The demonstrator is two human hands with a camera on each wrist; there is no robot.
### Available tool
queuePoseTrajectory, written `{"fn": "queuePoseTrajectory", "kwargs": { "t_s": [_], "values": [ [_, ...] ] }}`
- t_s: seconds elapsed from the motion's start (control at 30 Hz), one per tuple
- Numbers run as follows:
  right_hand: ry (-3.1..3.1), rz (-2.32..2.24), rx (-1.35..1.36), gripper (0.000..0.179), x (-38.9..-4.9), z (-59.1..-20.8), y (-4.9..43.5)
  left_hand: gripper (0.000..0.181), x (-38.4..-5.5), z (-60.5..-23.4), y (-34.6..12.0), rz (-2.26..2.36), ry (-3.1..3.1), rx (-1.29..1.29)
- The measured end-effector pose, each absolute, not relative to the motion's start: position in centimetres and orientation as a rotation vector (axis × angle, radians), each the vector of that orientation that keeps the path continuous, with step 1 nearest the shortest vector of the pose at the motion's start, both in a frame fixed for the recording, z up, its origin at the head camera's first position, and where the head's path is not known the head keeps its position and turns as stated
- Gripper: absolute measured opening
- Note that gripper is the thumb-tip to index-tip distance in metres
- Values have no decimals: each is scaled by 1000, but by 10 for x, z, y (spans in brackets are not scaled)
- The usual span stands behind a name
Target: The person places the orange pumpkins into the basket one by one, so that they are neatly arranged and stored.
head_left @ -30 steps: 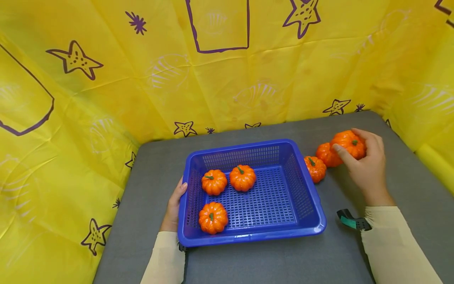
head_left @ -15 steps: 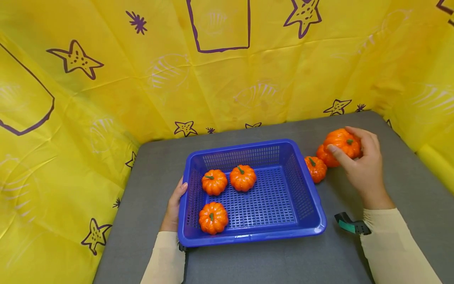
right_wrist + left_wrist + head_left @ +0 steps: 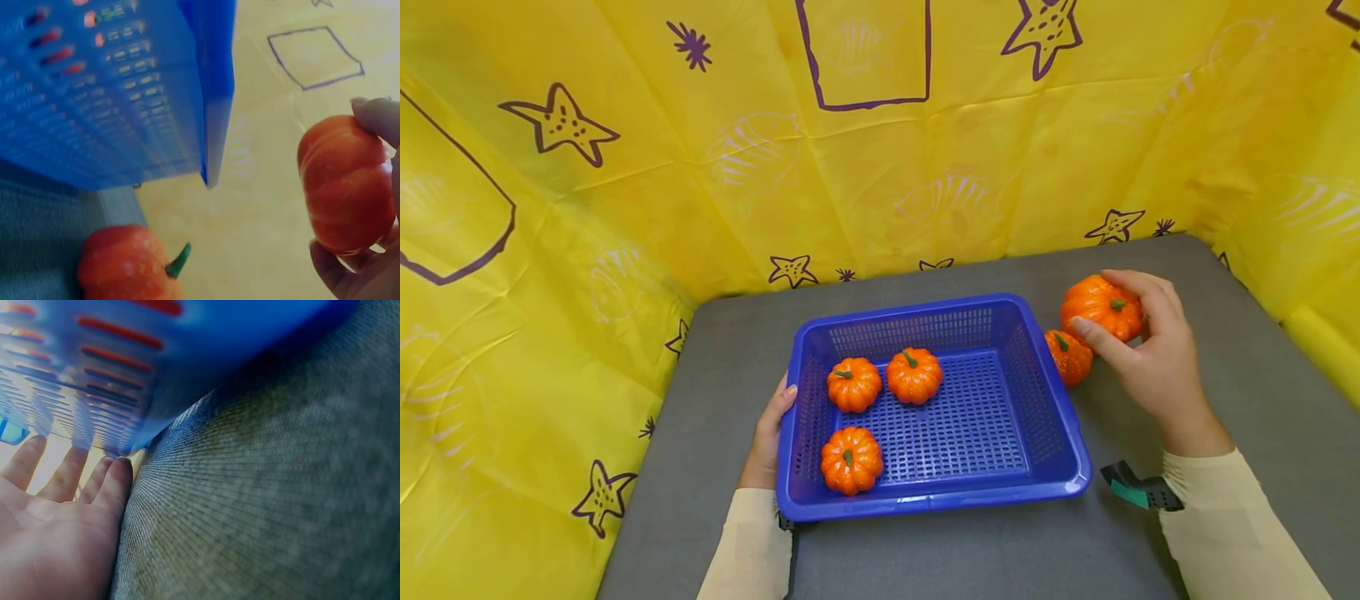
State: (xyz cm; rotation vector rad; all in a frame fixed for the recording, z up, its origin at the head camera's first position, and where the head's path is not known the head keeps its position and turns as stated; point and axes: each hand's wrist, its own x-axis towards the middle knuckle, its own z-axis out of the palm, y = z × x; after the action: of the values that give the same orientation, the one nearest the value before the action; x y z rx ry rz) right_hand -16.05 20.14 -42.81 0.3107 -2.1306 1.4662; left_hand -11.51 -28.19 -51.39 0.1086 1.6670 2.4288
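In the head view, my right hand [image 3: 1157, 358] grips a small orange toy pumpkin [image 3: 1097, 304] between thumb and fingers, to the right of a blue plastic basket [image 3: 932, 502]. The right wrist view shows this pumpkin [image 3: 344, 184] raised off the table, apart from the basket wall [image 3: 215, 94]. My left hand [image 3: 769, 433] holds the basket's left side, thumb at the rim; in the left wrist view its fingers [image 3: 115, 481] touch the slotted outer wall [image 3: 112, 394]. Inside the basket lie three pumpkins, two at the back [image 3: 853, 385] [image 3: 913, 376] and one at front left [image 3: 852, 461].
Another pumpkin [image 3: 1070, 358] lies on the grey table [image 3: 985, 554] by the basket's right wall. One seen earlier behind it is now hidden by the held pumpkin. Yellow patterned cloth [image 3: 865, 183] walls in the back and sides of the table.
My right hand has carried its pumpkin leftward, closer to the basket, so that it now covers one of the pumpkins on the table. The left hand and basket have stayed in place.
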Motion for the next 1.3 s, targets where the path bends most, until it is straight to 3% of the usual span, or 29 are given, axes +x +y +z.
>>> {"fn": "queuePoseTrajectory", "kwargs": {
  "t_s": [0.6,1.3],
  "values": [
    [-2178,1407,605,77,-139,-414,170,69,-114,-513,-281,2428,1683,86],
    [-2276,1367,864,73,-113,-413,125,69,-113,-513,-282,2429,1675,78]
  ]
}}
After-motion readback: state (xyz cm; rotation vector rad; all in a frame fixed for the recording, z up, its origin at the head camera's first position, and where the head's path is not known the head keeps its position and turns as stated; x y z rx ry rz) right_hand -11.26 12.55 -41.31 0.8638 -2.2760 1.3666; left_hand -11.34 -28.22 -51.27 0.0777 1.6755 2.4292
